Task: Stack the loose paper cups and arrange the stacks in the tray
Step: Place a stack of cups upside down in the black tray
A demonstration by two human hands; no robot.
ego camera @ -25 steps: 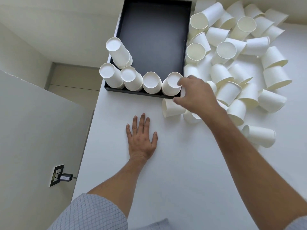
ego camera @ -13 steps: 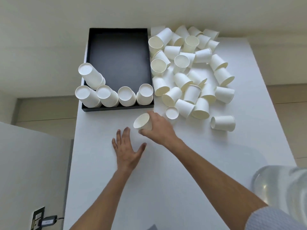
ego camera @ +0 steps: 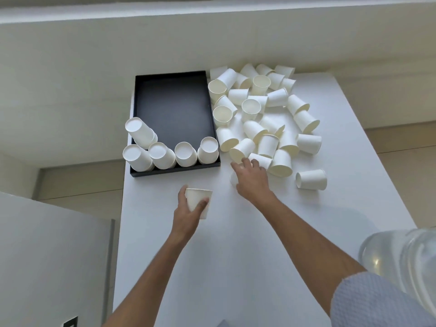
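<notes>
Cups (ego camera: 264, 128) looked light and crushable, best held around the wall; left hand (ego camera: 188, 208) gripped one cup (ego camera: 198, 201), right hand (ego camera: 250, 175) curled over another.

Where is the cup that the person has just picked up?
In the head view, the paper cup sits mouth-up in the left hand, above the white table, just in front of the black tray.

Right hand (ego camera: 251, 179) hides one cup (ego camera: 233, 178) — grip unclear.
</notes>
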